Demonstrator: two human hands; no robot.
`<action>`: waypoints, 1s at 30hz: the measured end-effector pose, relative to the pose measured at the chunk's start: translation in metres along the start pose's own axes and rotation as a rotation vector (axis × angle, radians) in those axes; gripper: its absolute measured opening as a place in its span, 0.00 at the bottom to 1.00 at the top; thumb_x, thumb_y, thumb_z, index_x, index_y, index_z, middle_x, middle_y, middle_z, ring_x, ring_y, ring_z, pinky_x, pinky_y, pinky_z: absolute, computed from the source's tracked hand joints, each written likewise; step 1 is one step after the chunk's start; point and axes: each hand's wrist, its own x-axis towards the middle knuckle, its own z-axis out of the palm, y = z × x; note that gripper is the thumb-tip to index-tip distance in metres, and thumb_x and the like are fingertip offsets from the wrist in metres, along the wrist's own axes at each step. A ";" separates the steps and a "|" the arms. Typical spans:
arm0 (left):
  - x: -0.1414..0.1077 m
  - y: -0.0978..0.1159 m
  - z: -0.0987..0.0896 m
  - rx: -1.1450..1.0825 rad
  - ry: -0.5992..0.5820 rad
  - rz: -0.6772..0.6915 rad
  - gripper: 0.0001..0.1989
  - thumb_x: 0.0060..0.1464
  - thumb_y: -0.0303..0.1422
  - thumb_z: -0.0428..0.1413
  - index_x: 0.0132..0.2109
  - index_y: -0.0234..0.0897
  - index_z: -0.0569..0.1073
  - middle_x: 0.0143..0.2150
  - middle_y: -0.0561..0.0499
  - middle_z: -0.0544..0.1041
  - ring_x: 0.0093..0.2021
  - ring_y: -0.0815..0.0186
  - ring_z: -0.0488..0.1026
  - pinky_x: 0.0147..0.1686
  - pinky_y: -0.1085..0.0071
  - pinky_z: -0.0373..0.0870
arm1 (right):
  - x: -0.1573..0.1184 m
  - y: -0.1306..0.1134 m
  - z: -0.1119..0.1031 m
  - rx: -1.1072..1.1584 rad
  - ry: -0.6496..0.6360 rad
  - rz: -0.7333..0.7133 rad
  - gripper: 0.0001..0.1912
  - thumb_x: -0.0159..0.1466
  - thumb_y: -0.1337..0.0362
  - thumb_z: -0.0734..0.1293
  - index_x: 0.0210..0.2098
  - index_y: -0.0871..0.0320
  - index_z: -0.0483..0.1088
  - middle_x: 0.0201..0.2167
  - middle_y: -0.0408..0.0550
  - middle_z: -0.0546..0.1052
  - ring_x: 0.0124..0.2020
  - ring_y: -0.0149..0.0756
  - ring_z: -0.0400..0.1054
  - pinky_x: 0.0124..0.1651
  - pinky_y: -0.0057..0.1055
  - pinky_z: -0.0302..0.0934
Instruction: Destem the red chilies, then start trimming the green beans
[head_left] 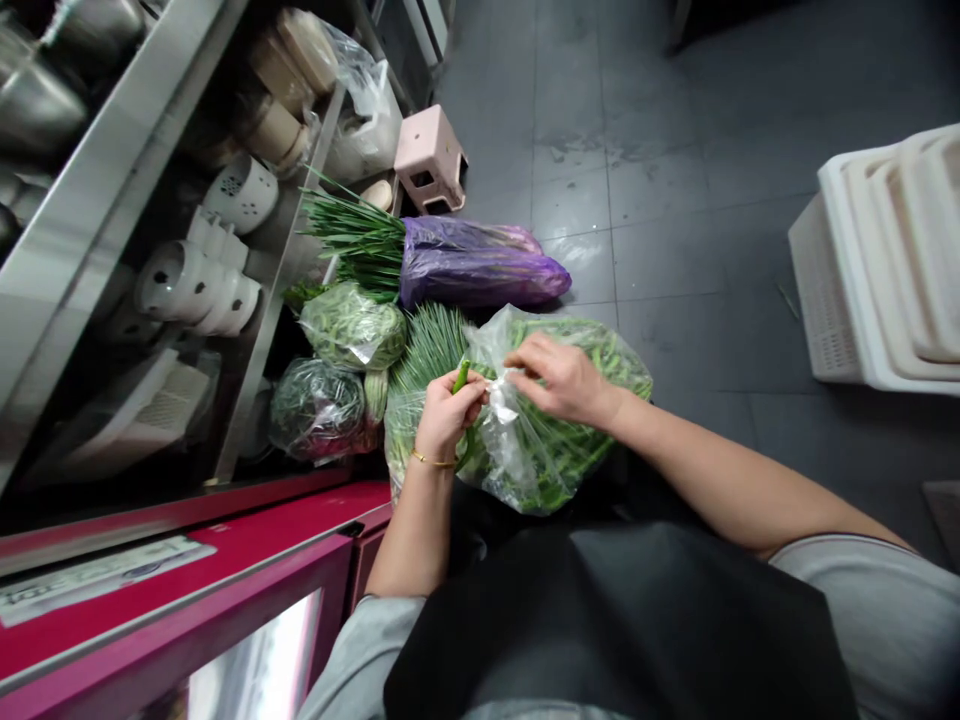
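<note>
A clear plastic bag (555,465) full of long green vegetables lies in front of me, its gathered white neck between my hands. My left hand (450,405) is closed around a green pepper or bean (460,377), with its fingertips at the bag's neck. On the neck's right side, my right hand (559,378) has its fingers bent and pinched at the plastic. Just beyond are long green stalks in a purple bag (472,262). Thin green leaves (435,345) show beside the clear bag, on the left.
Bagged greens (354,328) and a dark wrapped bundle (317,408) lie at the left by a metal shelf (289,240) with white baskets. A pink stool (430,155) stands beyond. Stacked white crates (862,270) are at the right on the tiled floor (660,240).
</note>
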 end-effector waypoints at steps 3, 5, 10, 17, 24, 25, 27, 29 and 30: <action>-0.003 0.007 0.007 -0.051 -0.042 -0.007 0.10 0.42 0.35 0.61 0.27 0.33 0.70 0.19 0.54 0.69 0.12 0.79 0.54 0.12 0.79 0.44 | 0.000 -0.014 0.008 -0.075 -0.095 -0.073 0.13 0.68 0.63 0.57 0.38 0.62 0.72 0.32 0.51 0.72 0.32 0.32 0.63 0.36 0.28 0.56; -0.002 0.008 0.011 -0.015 -0.051 0.003 0.09 0.42 0.34 0.60 0.26 0.33 0.70 0.19 0.54 0.69 0.13 0.79 0.54 0.12 0.79 0.45 | 0.000 -0.019 0.013 -0.141 -0.108 -0.052 0.13 0.67 0.64 0.58 0.34 0.62 0.72 0.30 0.50 0.71 0.30 0.32 0.62 0.34 0.29 0.54; 0.003 0.000 0.014 0.145 0.077 0.052 0.04 0.40 0.29 0.57 0.24 0.33 0.69 0.17 0.55 0.67 0.14 0.78 0.56 0.13 0.80 0.49 | -0.001 -0.005 0.018 0.027 0.029 0.036 0.08 0.60 0.67 0.61 0.29 0.60 0.72 0.29 0.48 0.72 0.30 0.31 0.63 0.34 0.27 0.55; -0.002 -0.001 0.010 0.007 0.027 -0.004 0.05 0.39 0.31 0.56 0.26 0.33 0.69 0.17 0.56 0.67 0.12 0.79 0.53 0.12 0.79 0.45 | 0.003 -0.011 0.024 0.069 -0.246 0.107 0.06 0.57 0.66 0.63 0.32 0.62 0.71 0.29 0.48 0.73 0.28 0.32 0.64 0.32 0.27 0.56; 0.006 -0.002 0.006 0.180 0.177 0.097 0.04 0.40 0.30 0.55 0.26 0.33 0.69 0.17 0.56 0.66 0.14 0.78 0.55 0.14 0.80 0.49 | -0.002 -0.007 0.012 0.257 -0.030 0.123 0.13 0.63 0.62 0.60 0.27 0.60 0.71 0.29 0.49 0.74 0.32 0.34 0.66 0.38 0.31 0.59; 0.007 -0.003 0.007 0.183 0.187 0.100 0.04 0.40 0.30 0.55 0.26 0.33 0.69 0.17 0.56 0.67 0.14 0.78 0.55 0.14 0.80 0.49 | -0.005 -0.002 0.014 0.387 0.091 0.173 0.12 0.62 0.61 0.60 0.27 0.59 0.71 0.30 0.48 0.74 0.33 0.34 0.67 0.39 0.31 0.60; 0.007 -0.006 0.011 0.174 0.185 0.136 0.05 0.41 0.31 0.56 0.26 0.33 0.68 0.18 0.56 0.66 0.14 0.78 0.55 0.14 0.80 0.49 | -0.008 0.007 0.023 0.621 0.310 0.335 0.11 0.61 0.59 0.62 0.28 0.58 0.70 0.31 0.46 0.73 0.34 0.33 0.67 0.39 0.30 0.61; 0.004 -0.010 0.013 0.160 0.196 0.206 0.06 0.43 0.32 0.56 0.26 0.34 0.68 0.18 0.57 0.65 0.15 0.78 0.55 0.15 0.80 0.50 | -0.008 0.011 0.031 0.772 0.392 0.503 0.08 0.59 0.59 0.62 0.30 0.57 0.68 0.29 0.43 0.71 0.29 0.31 0.65 0.33 0.28 0.60; 0.002 -0.012 0.013 0.147 0.212 0.237 0.07 0.44 0.33 0.56 0.26 0.34 0.67 0.18 0.57 0.64 0.15 0.78 0.55 0.15 0.80 0.50 | -0.006 0.012 0.034 0.800 0.346 0.556 0.07 0.58 0.60 0.62 0.31 0.56 0.67 0.26 0.41 0.70 0.27 0.30 0.63 0.31 0.27 0.59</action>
